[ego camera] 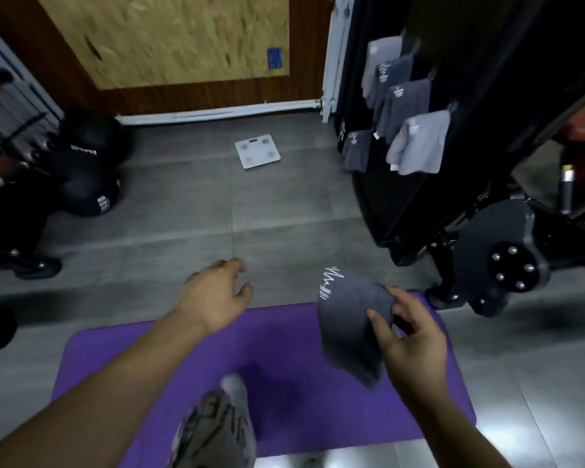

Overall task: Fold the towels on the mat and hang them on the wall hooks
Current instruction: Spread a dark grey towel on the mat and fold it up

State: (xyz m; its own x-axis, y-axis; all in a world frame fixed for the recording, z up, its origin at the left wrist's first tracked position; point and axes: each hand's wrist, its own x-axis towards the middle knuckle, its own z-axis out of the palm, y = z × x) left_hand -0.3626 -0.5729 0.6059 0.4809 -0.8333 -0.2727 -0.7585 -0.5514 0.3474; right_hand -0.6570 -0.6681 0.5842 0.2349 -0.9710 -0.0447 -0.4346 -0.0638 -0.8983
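Entry: the right hand (pixel 411 339) grips a folded dark grey towel with white lettering (pixel 347 319), thumb on the near face and fingers curled round its right edge. We see the towel lifted clear of the purple rectangular exercise mat (pixel 284 332), over the mat's far right corner, right of frame centre. The left hand (pixel 215 293) holds nothing; its fingers are loosely curled, and it hovers at frame centre above the grey tiled floor (pixel 183 214), just past the mat's far edge. A leg in camouflage trousers with a grey sock (pixel 217 430) stands on the mat at bottom centre. In the upper right of the frame, several folded grey towels (pixel 419 143) hang in a staggered row on a black upright panel (pixel 385 204). We cannot make out what they hang from. A white square bathroom scale (pixel 257 151) lies on the floor at upper centre; black medicine balls (pixel 88 194) sit at the left edge.
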